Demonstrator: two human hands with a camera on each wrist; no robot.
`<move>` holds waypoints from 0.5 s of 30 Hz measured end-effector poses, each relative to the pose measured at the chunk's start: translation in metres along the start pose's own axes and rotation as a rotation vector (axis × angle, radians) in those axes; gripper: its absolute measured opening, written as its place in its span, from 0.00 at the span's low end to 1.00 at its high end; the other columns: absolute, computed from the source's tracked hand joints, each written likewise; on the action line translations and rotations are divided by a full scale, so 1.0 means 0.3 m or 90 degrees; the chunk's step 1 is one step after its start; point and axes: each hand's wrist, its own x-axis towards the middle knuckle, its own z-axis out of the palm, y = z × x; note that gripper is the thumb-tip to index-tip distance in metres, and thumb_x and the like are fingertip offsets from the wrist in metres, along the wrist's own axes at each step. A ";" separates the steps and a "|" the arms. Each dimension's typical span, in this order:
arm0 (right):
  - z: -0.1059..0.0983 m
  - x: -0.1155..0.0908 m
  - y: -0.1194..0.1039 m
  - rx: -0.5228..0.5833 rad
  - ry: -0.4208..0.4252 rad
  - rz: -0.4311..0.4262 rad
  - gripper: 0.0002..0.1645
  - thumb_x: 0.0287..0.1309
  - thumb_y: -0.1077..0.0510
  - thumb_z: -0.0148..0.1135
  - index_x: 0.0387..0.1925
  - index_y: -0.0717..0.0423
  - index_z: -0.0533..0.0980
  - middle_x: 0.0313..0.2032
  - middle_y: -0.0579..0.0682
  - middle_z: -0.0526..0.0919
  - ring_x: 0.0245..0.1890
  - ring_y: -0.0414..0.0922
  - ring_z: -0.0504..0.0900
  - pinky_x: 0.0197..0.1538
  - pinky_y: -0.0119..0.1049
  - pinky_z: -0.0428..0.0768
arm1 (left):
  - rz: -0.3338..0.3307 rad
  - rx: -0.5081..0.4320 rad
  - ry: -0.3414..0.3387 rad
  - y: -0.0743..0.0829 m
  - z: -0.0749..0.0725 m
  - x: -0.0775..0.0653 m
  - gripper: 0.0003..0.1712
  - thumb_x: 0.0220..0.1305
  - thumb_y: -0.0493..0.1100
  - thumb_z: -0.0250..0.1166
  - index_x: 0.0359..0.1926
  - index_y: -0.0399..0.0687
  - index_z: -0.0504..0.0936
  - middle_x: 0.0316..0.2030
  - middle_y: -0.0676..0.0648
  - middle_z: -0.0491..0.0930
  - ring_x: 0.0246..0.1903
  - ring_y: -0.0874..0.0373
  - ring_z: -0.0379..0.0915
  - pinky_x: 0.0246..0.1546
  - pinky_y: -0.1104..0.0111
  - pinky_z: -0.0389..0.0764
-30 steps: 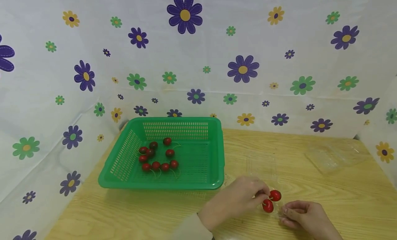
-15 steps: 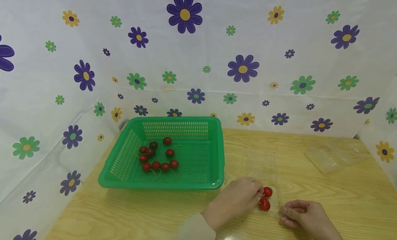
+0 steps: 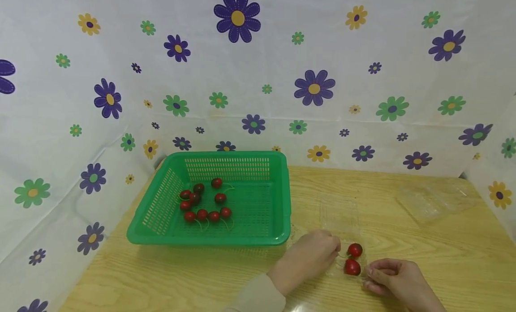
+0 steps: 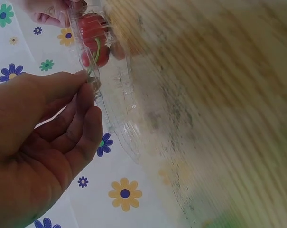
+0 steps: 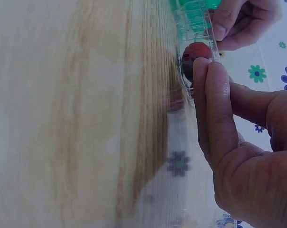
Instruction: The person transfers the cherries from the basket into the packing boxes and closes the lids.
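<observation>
Flower-printed cloth (image 3: 278,123) hangs behind a pale wooden table (image 3: 403,240), and from the head camera all the action is at five o'clock! Two cherries, the upper one (image 3: 355,250) and the lower one (image 3: 352,267), sit at the three-o'clock end of an open clear box (image 3: 339,218), its lid folded back toward twelve. Left hand (image 3: 308,256) comes in from nine; the upper cherry lies at three from its fingertips, its stem running nine to three between them. Right hand (image 3: 397,278) is nearer, the lower cherry just beside it at ten o'clock. At ten from the left hand, a green basket (image 3: 282,233) holds more cherries (image 3: 202,214); another clear container (image 3: 423,204) lies at one from the right.

Over to the left wrist: thumb and forefinger come together where a green stem meets the box wall, apparently pinching it, with red fruit at twelve behind the plastic.

Right wrist now: two fingers lie along the box's end, gripping its edge against the thumb, and what a cherry beyond them, round, glossy, red shading to near-black!
</observation>
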 end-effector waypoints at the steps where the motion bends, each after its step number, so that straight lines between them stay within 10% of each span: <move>1: 0.001 0.000 -0.001 -0.001 0.003 0.002 0.19 0.70 0.66 0.59 0.55 0.79 0.72 0.34 0.53 0.88 0.33 0.46 0.90 0.40 0.34 0.88 | 0.000 -0.001 -0.004 0.001 0.002 0.002 0.06 0.69 0.40 0.66 0.43 0.49 0.88 0.39 0.55 0.89 0.40 0.67 0.84 0.41 0.83 0.80; 15: 0.005 0.004 0.003 0.011 0.010 0.004 0.19 0.70 0.67 0.59 0.55 0.79 0.72 0.33 0.53 0.89 0.32 0.46 0.91 0.39 0.35 0.89 | 0.015 0.058 -0.022 0.019 0.017 0.009 0.07 0.72 0.43 0.65 0.39 0.57 0.89 0.34 0.59 0.86 0.33 0.70 0.79 0.33 0.82 0.78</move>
